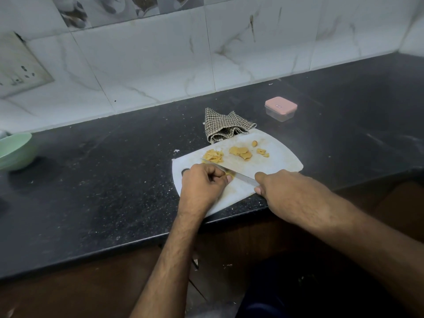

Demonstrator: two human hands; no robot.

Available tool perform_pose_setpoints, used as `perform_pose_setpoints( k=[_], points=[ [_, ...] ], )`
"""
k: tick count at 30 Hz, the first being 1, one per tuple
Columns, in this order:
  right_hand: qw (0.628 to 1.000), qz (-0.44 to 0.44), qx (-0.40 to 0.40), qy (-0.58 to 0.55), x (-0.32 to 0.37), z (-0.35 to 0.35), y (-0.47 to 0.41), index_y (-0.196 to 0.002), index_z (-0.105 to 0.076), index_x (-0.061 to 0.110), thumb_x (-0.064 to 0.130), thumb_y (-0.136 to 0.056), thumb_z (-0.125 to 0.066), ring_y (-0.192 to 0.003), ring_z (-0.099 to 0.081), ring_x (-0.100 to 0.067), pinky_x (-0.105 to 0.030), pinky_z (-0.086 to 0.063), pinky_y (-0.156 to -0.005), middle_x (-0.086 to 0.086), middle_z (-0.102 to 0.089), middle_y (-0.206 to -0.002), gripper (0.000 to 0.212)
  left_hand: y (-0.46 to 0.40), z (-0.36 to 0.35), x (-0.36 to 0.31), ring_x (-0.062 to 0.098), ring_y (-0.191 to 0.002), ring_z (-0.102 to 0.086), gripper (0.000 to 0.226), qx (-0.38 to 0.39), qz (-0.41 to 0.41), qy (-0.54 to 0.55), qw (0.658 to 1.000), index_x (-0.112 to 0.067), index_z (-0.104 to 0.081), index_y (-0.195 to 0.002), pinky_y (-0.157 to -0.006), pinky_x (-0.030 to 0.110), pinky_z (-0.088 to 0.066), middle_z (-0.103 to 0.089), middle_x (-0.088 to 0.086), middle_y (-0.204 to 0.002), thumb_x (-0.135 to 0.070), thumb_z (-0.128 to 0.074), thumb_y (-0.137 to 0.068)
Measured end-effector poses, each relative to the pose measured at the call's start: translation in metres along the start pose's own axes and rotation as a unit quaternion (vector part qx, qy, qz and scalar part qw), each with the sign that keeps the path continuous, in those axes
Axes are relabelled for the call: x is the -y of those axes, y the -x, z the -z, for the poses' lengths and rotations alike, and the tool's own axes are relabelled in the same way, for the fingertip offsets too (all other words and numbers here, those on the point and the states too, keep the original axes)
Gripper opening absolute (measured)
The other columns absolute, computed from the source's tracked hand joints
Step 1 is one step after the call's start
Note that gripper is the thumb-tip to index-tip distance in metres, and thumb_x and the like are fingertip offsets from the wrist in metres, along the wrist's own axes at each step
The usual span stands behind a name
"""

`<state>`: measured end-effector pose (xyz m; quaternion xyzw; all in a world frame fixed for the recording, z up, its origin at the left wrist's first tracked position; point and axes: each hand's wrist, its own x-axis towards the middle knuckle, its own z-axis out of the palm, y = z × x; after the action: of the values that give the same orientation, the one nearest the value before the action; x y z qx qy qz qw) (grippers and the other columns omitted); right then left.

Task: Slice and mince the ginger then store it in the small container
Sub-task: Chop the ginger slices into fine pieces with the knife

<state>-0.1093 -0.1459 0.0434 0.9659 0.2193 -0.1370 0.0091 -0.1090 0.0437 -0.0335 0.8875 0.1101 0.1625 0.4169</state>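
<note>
Head view looks down on a small piece of ginger (pixel 230 175) near the front of a white cutting board (pixel 282 157), pinned under the curled fingers of the left hand (pixel 202 182); so little of it shows past the fingertips that its long axis cannot be told. A knife (pixel 231 172) lies across it, blade running from far-left to near-right, tip pointing toward the far-left corner of the board, handle buried in the right hand (pixel 289 193), whose grip is wrapped tight round it. The left grip looks like a pinch on the ginger, thumb tucked beside the blade.

Just beyond the blade sits a pile of thin ginger strips (pixel 213 156); to its right a cluster of flat ginger slices (pixel 241 153), then a few small bits (pixel 262 152) and one rounded nub (pixel 254 143) toward the far edge. The board lies at the front lip of a black speckled bench (pixel 114 180). A crumpled checked cloth (pixel 223 125) overlaps the board's far edge. Farther right and well apart stands the small container (pixel 280 109), clear with a pink lid on. A pale green bowl (pixel 15 150) sits at the far left edge. Marbled wall tiles (pixel 160 65) rise behind, with a switch plate (pixel 20 67) at left.
</note>
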Motion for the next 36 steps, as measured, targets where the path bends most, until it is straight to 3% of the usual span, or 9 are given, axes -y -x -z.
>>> perform_pose_setpoints(
  k=[4,11,15,19,23,28,33,36],
  points=[
    [1.0,-0.005,-0.009,0.002,0.001,-0.001,-0.003,-0.118,-0.045,0.021,0.034,-0.109,-0.032,-0.064,-0.04,-0.01,-0.033,-0.037,-0.062,0.001,-0.046,-0.079,0.02,-0.001,-0.002,0.0,0.0,-0.053,-0.052,0.018,0.008,0.007,0.013,1.0,-0.024,-0.071,-0.071,-0.066,0.028,-0.049,-0.063,-0.014,-0.06,-0.029,-0.084,-0.082],
    [0.999,-0.006,0.008,0.032,0.002,0.018,0.009,-0.118,-0.047,0.021,0.035,-0.109,-0.03,-0.063,-0.035,-0.01,-0.03,-0.029,-0.056,0.002,-0.041,-0.078,0.024,-0.003,-0.001,0.002,0.0,-0.052,-0.049,0.019,0.013,0.001,0.001,1.0,-0.022,-0.07,-0.072,-0.057,0.021,-0.043,-0.06,-0.014,-0.06,-0.03,-0.083,-0.083],
    [0.999,0.0,0.023,0.024,0.007,0.012,0.005,-0.121,-0.045,0.02,0.031,-0.109,-0.031,-0.066,-0.04,-0.013,-0.033,-0.036,-0.067,0.001,-0.043,-0.079,0.021,-0.003,-0.002,0.002,0.001,-0.052,-0.049,0.022,0.013,0.003,0.0,1.0,-0.022,-0.069,-0.07,-0.058,0.022,-0.045,-0.06,-0.013,-0.06,-0.031,-0.084,-0.083],
    [1.0,0.009,-0.007,0.007,0.007,-0.006,-0.006,-0.119,-0.044,0.02,0.032,-0.108,-0.032,-0.069,-0.047,-0.013,-0.034,-0.041,-0.066,0.0,-0.05,-0.081,0.02,-0.001,-0.001,0.001,0.003,-0.052,-0.05,0.022,0.018,0.005,0.006,1.0,-0.022,-0.069,-0.069,-0.058,0.024,-0.047,-0.06,-0.014,-0.058,-0.031,-0.084,-0.083],
    [1.0,0.0,-0.018,0.019,0.002,0.002,0.0,-0.113,-0.044,0.021,0.035,-0.109,-0.031,-0.064,-0.04,-0.011,-0.033,-0.035,-0.06,0.001,-0.046,-0.079,0.02,-0.001,0.001,-0.002,-0.003,-0.052,-0.05,0.022,0.015,-0.005,0.0,1.0,-0.022,-0.069,-0.066,-0.065,0.025,-0.046,-0.059,-0.021,-0.055,-0.024,-0.081,-0.084],
    [0.999,-0.008,0.017,0.035,0.004,0.019,0.007,-0.106,-0.042,0.024,0.035,-0.109,-0.032,-0.067,-0.039,-0.013,-0.031,-0.032,-0.059,0.001,-0.042,-0.079,0.015,-0.002,0.003,0.002,-0.002,-0.055,-0.052,0.02,0.012,-0.009,0.001,1.0,-0.019,-0.071,-0.067,-0.083,0.038,-0.052,-0.063,-0.02,-0.059,-0.025,-0.081,-0.083],
    [1.0,0.002,-0.007,0.003,0.005,-0.004,-0.004,-0.111,-0.043,0.019,0.035,-0.108,-0.032,-0.066,-0.044,-0.011,-0.034,-0.042,-0.066,0.001,-0.049,-0.08,0.019,0.0,0.001,-0.001,-0.001,-0.054,-0.052,0.021,0.01,-0.002,0.004,1.0,-0.023,-0.07,-0.067,-0.077,0.033,-0.05,-0.061,-0.021,-0.056,-0.025,-0.082,-0.084],
    [1.0,0.005,-0.015,-0.004,0.005,-0.005,-0.007,-0.109,-0.043,0.022,0.037,-0.108,-0.032,-0.068,-0.046,-0.011,-0.035,-0.044,-0.067,0.001,-0.05,-0.08,0.019,0.0,0.002,-0.001,-0.002,-0.053,-0.053,0.021,0.008,0.0,0.002,1.0,-0.022,-0.07,-0.067,-0.083,0.039,-0.051,-0.063,-0.02,-0.058,-0.026,-0.082,-0.084]
  ],
)
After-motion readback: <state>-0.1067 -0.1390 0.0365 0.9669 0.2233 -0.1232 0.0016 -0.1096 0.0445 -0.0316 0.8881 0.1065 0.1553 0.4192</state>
